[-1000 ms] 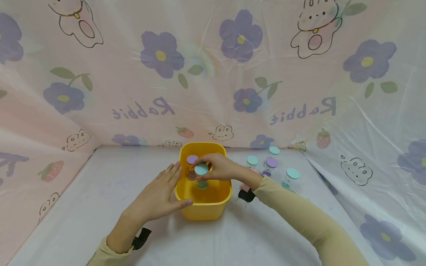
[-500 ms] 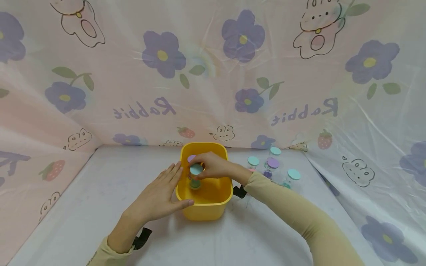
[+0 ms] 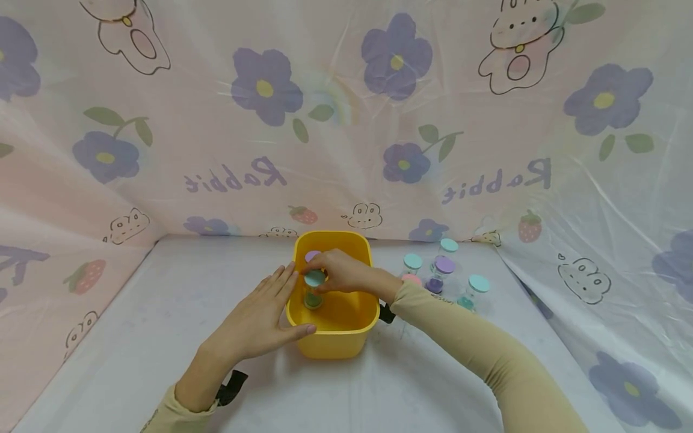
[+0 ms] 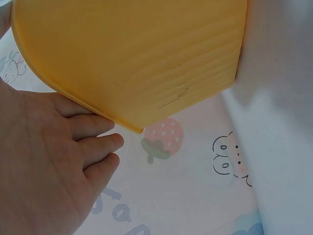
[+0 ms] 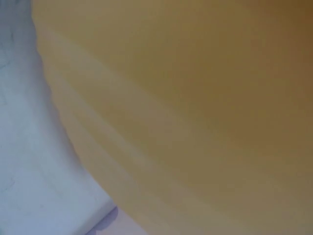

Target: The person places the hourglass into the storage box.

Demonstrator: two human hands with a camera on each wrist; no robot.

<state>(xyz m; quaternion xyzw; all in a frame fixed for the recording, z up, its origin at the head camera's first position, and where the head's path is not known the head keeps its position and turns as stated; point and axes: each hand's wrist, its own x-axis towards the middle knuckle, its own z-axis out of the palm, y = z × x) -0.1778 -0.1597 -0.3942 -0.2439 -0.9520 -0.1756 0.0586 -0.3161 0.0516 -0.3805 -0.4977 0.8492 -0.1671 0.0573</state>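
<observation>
In the head view, my right hand [image 3: 343, 273] reaches into a yellow plastic bin [image 3: 332, 346] and pinches a small clear jar [image 3: 313, 296] by its mint-green lid, at the bin's left side. Greenish contents show in the jar's bottom. Behind it a purple-lidded jar [image 3: 312, 256] stands in the bin, partly covered by my fingers. My left hand [image 3: 251, 319] lies with straight fingers along the bin's left rim, its thumb stretched toward the front. In the left wrist view, those fingers [image 4: 93, 125] touch the outside of the bin wall [image 4: 146, 54]. The right wrist view shows only bin wall [image 5: 146, 122] up close.
Right of the bin stand several small jars: mint-lidded ones [image 3: 479, 284], one with a purple lid [image 3: 444, 265] and one with a pink lid [image 3: 411, 280], partly behind my right forearm. A patterned curtain [image 3: 325, 150] hangs behind the white tabletop [image 3: 178, 288].
My right hand has carried the mint-lidded jar leftward inside the bin, toward its left wall. My left hand has stayed at the rim.
</observation>
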